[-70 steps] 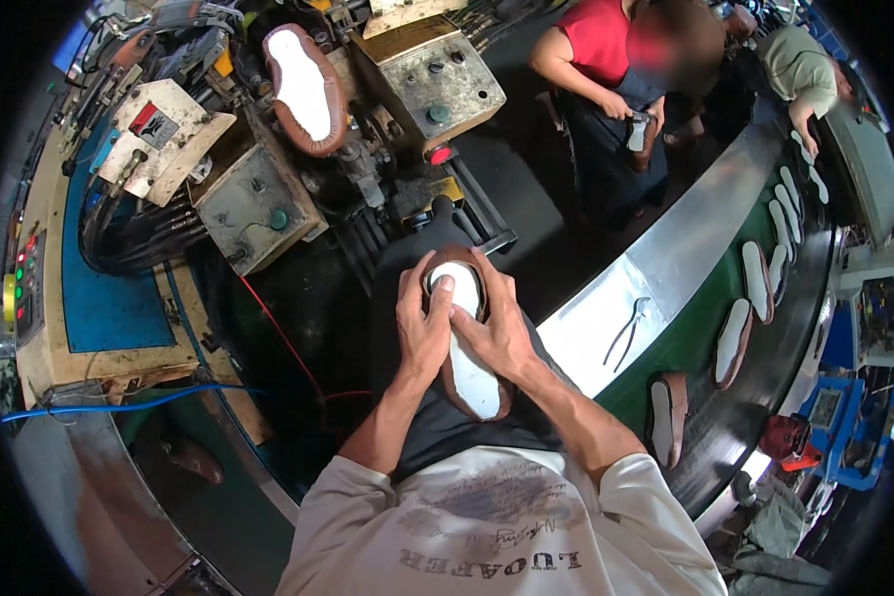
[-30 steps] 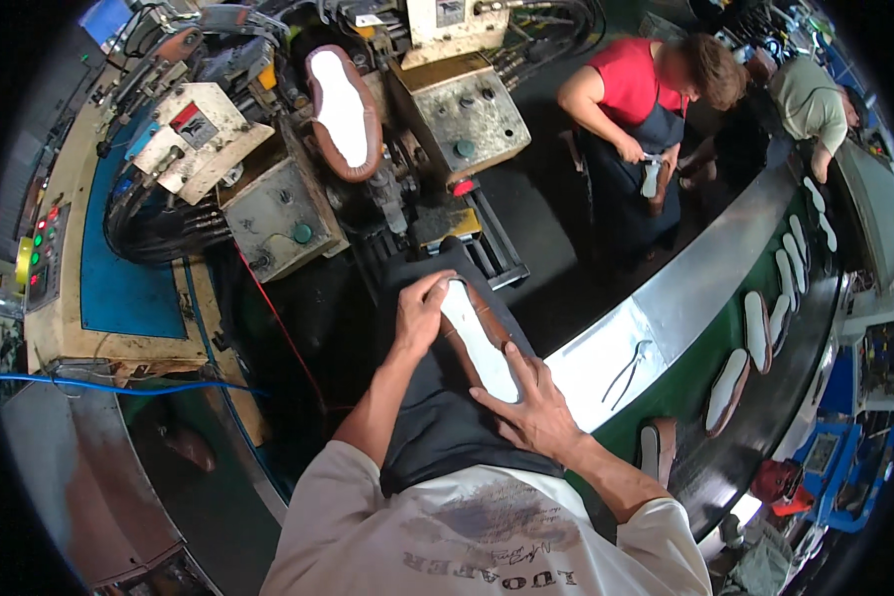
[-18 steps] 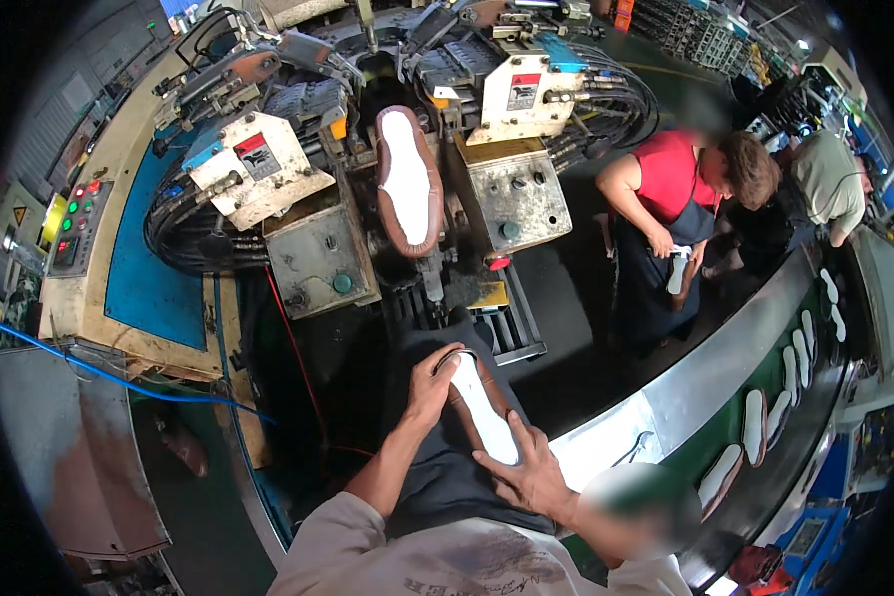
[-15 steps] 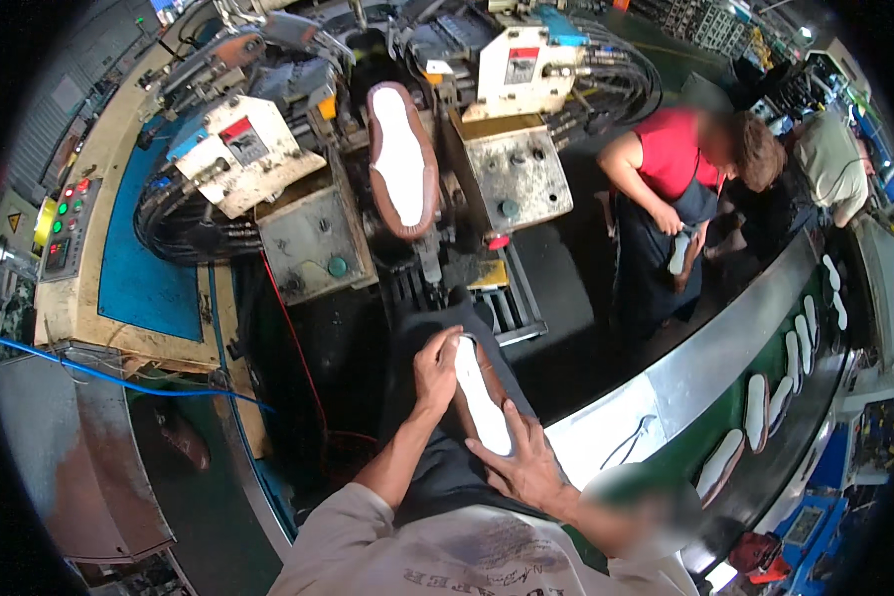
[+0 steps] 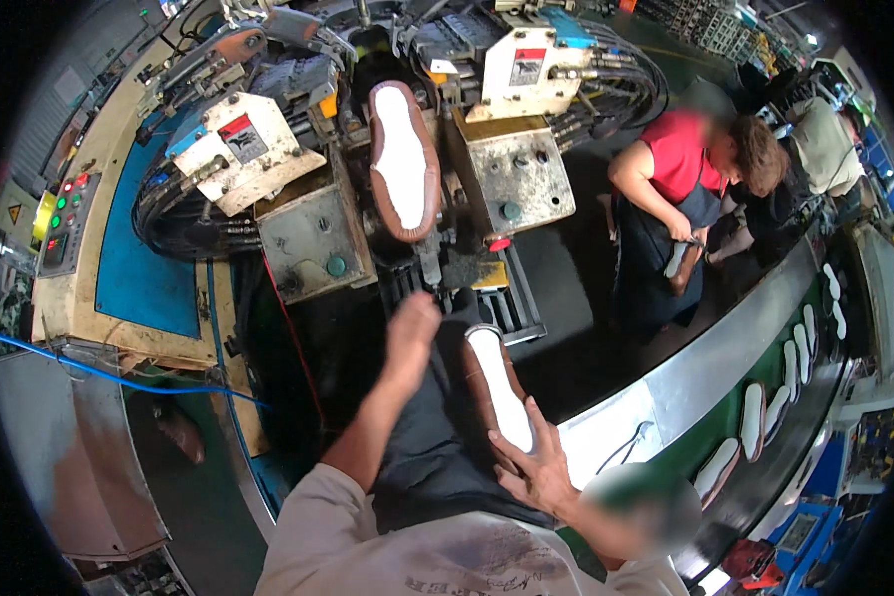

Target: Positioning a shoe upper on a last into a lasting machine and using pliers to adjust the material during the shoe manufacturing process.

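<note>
1. Presently, the left hand point(image 5: 412, 323) stands clear of the brown shoe point(image 5: 499, 382), whose upper end it gripped a moment ago; it has moved up and leftward, toward the machine point(image 5: 429, 263). Motion blur hides the fingers, so whether they are curled or spread, or hold anything, cannot be told.

2. The right hand point(image 5: 534, 462) remains closed on the lower end of the brown shoe, its fingers laid over the white sole and along the side. The shoe lies lengthwise over the dark-clad lap point(image 5: 417, 447), sole upward, its rimmed upper end now uncovered.

3. Consequently, support of the shoe appears to fall to the right hand and the lap alone, leaving the left hand free.

4. A mounted shoe point(image 5: 402, 159), also brown and white-soled, stays in place on the machine. To the right, pincers point(image 5: 626, 445) lie on the metal bench point(image 5: 685, 387), near a row of further shoes point(image 5: 752, 422).

5. Labels: a red, white and black sticker marks each cream plate, left point(image 5: 243, 137) and right point(image 5: 528, 68); a yellow triangular sign point(image 5: 14, 213) stands beside the control panel point(image 5: 70, 214). Dark lettering, inverted and partly folded, crosses the pale shirt point(image 5: 437, 556). No brand is identified.
</note>
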`<move>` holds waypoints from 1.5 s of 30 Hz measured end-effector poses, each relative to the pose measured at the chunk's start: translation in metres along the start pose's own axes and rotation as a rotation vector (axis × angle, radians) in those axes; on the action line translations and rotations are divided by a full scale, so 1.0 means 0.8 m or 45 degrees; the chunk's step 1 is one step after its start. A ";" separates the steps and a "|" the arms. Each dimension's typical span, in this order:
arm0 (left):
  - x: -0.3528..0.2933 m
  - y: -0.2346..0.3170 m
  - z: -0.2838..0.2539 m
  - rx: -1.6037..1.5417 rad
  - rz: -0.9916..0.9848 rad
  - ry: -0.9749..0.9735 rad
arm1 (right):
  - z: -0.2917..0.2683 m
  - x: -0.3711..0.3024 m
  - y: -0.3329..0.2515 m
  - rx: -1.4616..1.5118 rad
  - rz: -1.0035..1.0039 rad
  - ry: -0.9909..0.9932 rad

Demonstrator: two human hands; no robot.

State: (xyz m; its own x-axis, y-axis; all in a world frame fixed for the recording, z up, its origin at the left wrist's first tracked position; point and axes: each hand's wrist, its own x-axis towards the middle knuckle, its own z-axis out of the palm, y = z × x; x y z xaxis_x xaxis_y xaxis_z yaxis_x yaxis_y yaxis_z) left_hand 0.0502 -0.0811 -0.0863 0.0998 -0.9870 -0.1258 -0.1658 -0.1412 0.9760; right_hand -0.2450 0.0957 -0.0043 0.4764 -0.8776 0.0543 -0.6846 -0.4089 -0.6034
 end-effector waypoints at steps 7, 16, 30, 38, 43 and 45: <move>0.199 0.164 -0.094 -1.093 -0.062 -0.241 | -0.074 0.050 -0.014 -0.139 0.116 0.182; 0.175 0.178 -0.133 -1.088 0.024 -0.183 | -0.160 0.283 -0.044 -0.321 -0.220 0.329; -0.116 0.151 -0.217 -0.945 0.236 0.340 | -0.054 0.501 -0.048 -0.309 -0.232 0.414; -0.118 0.147 -0.195 -1.006 0.195 0.176 | -0.044 0.504 -0.036 -0.509 -0.520 0.558; -0.120 0.155 -0.166 -1.021 0.073 0.205 | -0.038 0.521 -0.036 -0.501 -0.564 0.545; -0.116 0.170 -0.155 -1.018 0.004 0.198 | -0.042 0.548 -0.039 -0.447 -0.596 0.573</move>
State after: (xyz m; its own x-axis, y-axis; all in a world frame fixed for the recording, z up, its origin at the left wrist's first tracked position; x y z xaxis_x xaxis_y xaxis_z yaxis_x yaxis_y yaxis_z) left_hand 0.1398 0.0010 0.0800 0.2453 -0.9571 -0.1541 0.5783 0.0169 0.8157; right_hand -0.0333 -0.2849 0.0646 0.5410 -0.5785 0.6105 -0.6374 -0.7556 -0.1512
